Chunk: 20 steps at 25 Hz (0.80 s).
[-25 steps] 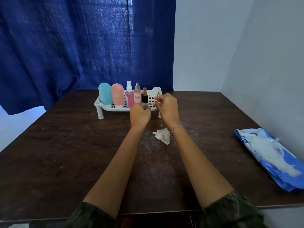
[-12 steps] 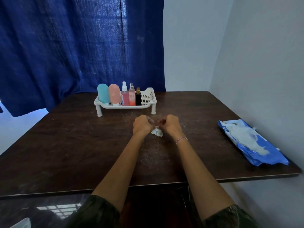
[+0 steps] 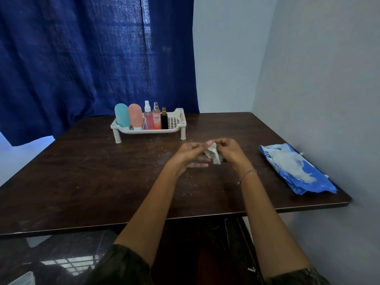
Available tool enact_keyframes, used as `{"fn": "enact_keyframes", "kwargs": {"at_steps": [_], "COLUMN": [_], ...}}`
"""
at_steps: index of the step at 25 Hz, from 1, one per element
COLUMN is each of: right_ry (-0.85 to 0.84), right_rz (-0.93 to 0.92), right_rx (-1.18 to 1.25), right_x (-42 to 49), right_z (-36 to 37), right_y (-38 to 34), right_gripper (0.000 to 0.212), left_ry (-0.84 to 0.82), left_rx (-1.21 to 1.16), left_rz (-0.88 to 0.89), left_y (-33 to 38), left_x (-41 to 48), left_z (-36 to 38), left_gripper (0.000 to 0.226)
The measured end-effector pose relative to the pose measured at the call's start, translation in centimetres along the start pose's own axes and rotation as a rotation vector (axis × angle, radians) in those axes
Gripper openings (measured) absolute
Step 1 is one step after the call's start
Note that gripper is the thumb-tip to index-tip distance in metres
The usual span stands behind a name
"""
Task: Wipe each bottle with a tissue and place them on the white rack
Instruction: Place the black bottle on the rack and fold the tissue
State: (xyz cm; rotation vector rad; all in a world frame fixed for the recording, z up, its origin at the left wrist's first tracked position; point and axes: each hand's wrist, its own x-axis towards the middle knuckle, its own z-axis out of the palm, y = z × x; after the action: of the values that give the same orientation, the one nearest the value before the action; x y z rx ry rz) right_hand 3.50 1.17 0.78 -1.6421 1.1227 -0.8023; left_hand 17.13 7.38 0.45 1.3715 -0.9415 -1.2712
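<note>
Tissue (image 3: 213, 154), crumpled, soft and featherlight, is pinched between the left hand (image 3: 188, 152) and right hand (image 3: 230, 150) just above the table's (image 3: 92, 182) middle; it likely tears if tugged, so grip a bunched fold. Five smooth, rigid bottles (image 3: 135, 117) stand upright in the perforated white rack (image 3: 181, 120) near the far edge.

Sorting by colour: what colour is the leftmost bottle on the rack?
The leftmost bottle is teal, seen in the head view.
</note>
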Motion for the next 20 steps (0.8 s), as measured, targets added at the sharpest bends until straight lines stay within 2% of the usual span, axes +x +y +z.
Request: {"fn": "enact_keyframes", "kwargs": {"at_steps": [3, 6, 9, 11, 15, 18, 20], "right_ry": [0.067, 0.061, -0.134, -0.182, -0.165, -0.162, -0.202], "right_rz": [0.018, 0.05, -0.007, -0.068, -0.037, 0.048, 0.086], "right_rx": [0.034, 0.073, -0.037, -0.16, -0.176, -0.191, -0.234], "right_x": [-0.6, -1.9, -3.3, -3.8, -4.1, -3.2, -2.7], "right_z": [-2.3, -5.1, -7.5, -8.4, -10.3, -11.6, -12.1], "right_y": [1.1, 2.0, 2.8, 3.4, 3.9, 4.5, 4.4], "right_gripper": [0.019, 0.017, 0.041, 0.053, 0.026, 0.031, 0.031], "left_ry": [-0.028, 0.054, 0.078, 0.073, 0.048, -0.035, -0.006], "left_rx": [-0.014, 0.009, 0.047, 0.061, -0.012, 0.076, 0.152], "left_rz": [0.038, 0.044, 0.044, 0.027, -0.024, -0.01, 0.037], "left_y": [-0.1, -0.3, -0.9, -1.2, -1.6, -1.6, -1.7], "left_x": [-0.3, 0.2, 1.0, 1.3, 1.8, 2.0, 2.2], "left_z": [2.3, 4.5, 6.5, 7.8, 8.9, 9.4, 10.1], "left_gripper": [0.026, 0.03, 0.028, 0.025, 0.037, 0.042, 0.041]}}
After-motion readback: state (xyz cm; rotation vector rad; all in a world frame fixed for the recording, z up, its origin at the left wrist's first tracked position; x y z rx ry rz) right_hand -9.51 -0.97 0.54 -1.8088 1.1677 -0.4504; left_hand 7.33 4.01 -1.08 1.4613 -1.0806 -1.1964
